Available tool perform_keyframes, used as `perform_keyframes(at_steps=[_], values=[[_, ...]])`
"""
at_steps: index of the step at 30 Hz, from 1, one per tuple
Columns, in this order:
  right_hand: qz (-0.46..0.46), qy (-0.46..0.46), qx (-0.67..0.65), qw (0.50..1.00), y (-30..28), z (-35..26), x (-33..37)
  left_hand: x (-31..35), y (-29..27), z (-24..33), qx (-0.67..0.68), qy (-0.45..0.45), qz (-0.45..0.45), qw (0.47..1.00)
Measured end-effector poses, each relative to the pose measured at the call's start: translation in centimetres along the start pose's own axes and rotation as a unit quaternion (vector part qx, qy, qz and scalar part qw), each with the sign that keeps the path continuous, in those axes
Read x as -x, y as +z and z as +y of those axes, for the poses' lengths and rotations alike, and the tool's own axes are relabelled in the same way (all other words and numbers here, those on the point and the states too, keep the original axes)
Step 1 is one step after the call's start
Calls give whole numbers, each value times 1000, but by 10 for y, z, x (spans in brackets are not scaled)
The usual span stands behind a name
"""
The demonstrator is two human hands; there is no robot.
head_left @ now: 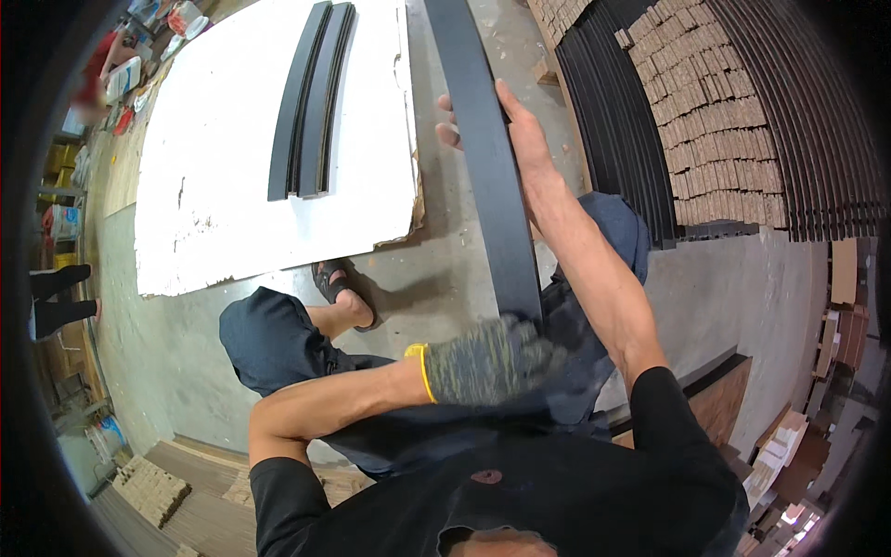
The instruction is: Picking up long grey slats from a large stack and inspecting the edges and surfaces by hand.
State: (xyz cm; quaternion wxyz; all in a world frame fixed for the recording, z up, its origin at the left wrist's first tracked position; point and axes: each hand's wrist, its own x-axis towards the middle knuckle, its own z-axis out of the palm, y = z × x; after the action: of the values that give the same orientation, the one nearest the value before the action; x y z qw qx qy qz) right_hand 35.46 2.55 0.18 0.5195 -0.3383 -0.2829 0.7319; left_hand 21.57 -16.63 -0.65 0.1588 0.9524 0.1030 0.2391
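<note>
The long black board (487, 158) runs lengthwise away from the person, right hand (515, 125) clamped on its far stretch, gloved left hand (487, 360) gripping its near end.

black strip (487, 158) cut off at top edge, gloved left hand (487, 357) motion-blurred

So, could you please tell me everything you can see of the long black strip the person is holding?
The long black strip is flat, narrow and matte dark, material unclear. It runs from the picture's top edge down to the person's lap, raised above the concrete floor. The bare right hand grips it partway up, fingers wrapped round its far edge. The gloved left hand presses on its near end.
</note>
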Motion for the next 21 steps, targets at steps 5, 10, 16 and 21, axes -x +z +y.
perform_keyframes(at_steps=[5,10,16,21], values=[[31,-22,4,999,-26,-20,4,-3,-29,-19,11,-24,75,997],[52,-37,130,989,-7,-27,19,2,-71,-78,-49,-286,302,908],[49,-29,250,967,-9,-29,37,26,-103,-142,-100,-363,401,835],[17,11,384,923,17,-38,67,36,-124,-166,-81,-382,459,798]])
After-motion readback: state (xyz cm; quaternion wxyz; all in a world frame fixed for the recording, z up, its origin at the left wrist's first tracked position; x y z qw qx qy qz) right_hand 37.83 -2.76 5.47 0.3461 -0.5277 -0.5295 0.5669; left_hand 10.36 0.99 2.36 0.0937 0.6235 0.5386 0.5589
